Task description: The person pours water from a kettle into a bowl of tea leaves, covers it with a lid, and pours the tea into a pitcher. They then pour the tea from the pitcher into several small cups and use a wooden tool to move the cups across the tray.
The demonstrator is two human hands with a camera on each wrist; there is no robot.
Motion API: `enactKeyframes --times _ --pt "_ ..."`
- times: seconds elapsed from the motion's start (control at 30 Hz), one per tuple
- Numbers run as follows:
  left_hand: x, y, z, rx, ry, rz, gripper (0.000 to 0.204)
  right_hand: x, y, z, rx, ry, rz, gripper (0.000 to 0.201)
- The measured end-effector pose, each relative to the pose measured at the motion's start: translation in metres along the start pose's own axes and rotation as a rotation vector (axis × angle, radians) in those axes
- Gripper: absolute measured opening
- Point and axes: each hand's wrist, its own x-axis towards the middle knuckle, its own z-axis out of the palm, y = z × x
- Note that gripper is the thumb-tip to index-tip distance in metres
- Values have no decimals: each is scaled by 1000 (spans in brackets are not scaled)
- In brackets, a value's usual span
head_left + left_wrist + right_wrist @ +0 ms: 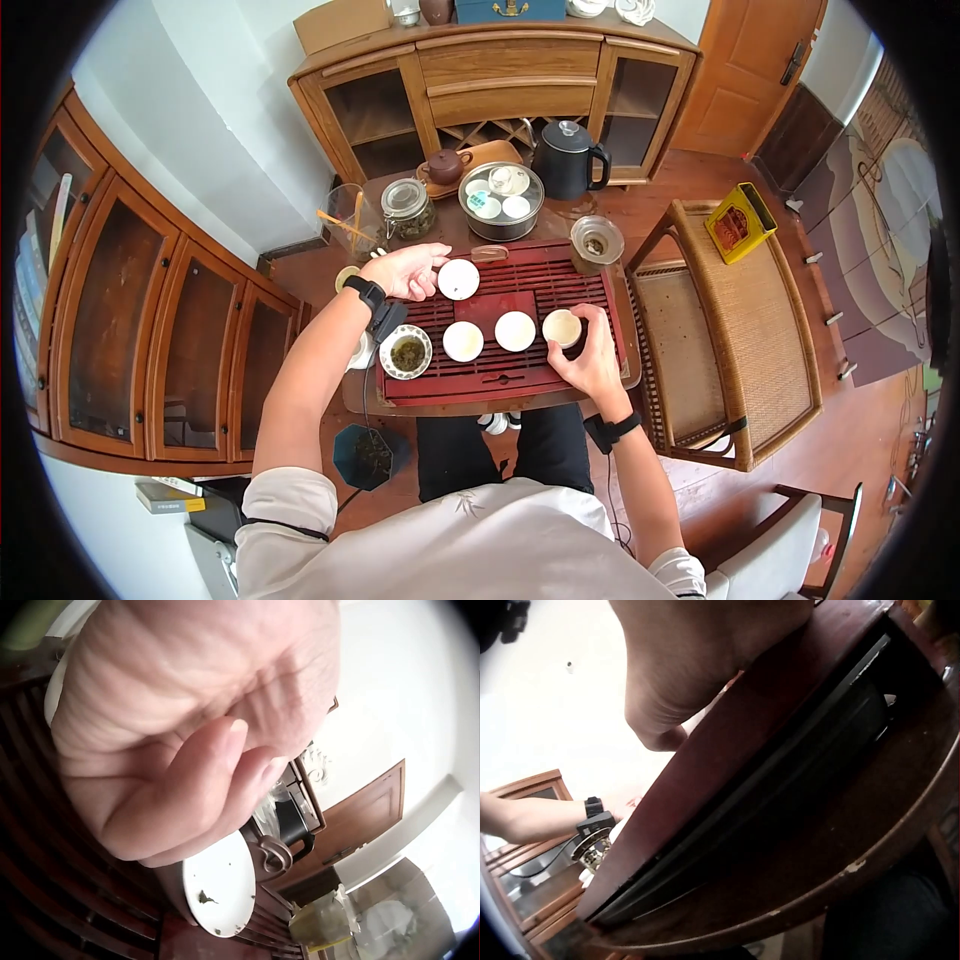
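Observation:
In the head view my left hand point(404, 272) is beside the left edge of a white round dish point(459, 279); whether it touches is unclear. The left wrist view shows the fingers of that hand point(202, 735) loosely curled and dark leaf bits on the white dish point(220, 885). My right hand point(592, 358) grips a small cup point(562, 328) of pale liquid between thumb and fingers at the tray's right side. Two similar cups point(463, 341) point(515, 331) stand to its left. A patterned bowl point(408, 352) holds wet leaves. The right wrist view hides the gripped cup.
A red slatted tray point(500, 384) lies under the cups. Behind it are a glass jar point(408, 208), a round tin point(502, 228), a black kettle point(566, 165) and a brown teapot point(444, 166). A glass point(597, 245) stands at the back right, a rattan chair point(770, 340) beyond.

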Motion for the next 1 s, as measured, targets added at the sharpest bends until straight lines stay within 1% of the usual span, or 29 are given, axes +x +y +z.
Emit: enactKeyframes --times 0.07,0.17,0.27,0.4,0.5,0.53,0.6,0.63,0.7,0.73,0.77,0.83,0.87,0.9,0.97,1.0 --pt "-6 0 8 29 42 25 43 0 0 0 2 2 2 58" --pt "-15 4 11 3 14 64 39 0 0 0 -2 3 -5 58" --pt "-31 11 12 -66 4 140 40 -1 4 1 -17 -4 -24 59" --pt "-74 18 24 -114 62 263 47 -1 4 0 -21 -9 -36 60" --pt "-105 15 26 -189 12 336 49 -1 0 0 0 -11 -9 59" --pt "-114 12 28 -193 20 339 49 -1 2 0 -12 -19 -7 59" --pt "-128 1 34 -295 28 414 48 -2 3 1 -15 -22 -10 60" --pt "-133 -5 36 -296 31 415 48 -2 4 1 -26 -21 -8 60" --pt "-141 -22 39 -319 68 479 50 -2 4 1 -18 -22 -15 60" --pt "-146 -31 41 -280 105 487 55 -2 3 0 -16 -25 -6 60" --pt "-151 -39 43 -281 109 487 55 -2 3 0 -14 -27 2 60" --pt "-161 -56 47 -298 69 477 58 -2 1 -1 -13 -28 2 60" --pt "-165 -64 49 -302 122 483 62 -2 1 -1 -16 -28 0 60" --pt "-168 -71 51 -305 127 483 62 -2 2 -1 -11 -32 -2 60" --pt "-174 -87 57 -248 200 536 67 -2 3 0 -17 -26 -11 61" --pt "-177 -95 61 -161 235 571 72 -2 3 0 -19 -26 -12 61"
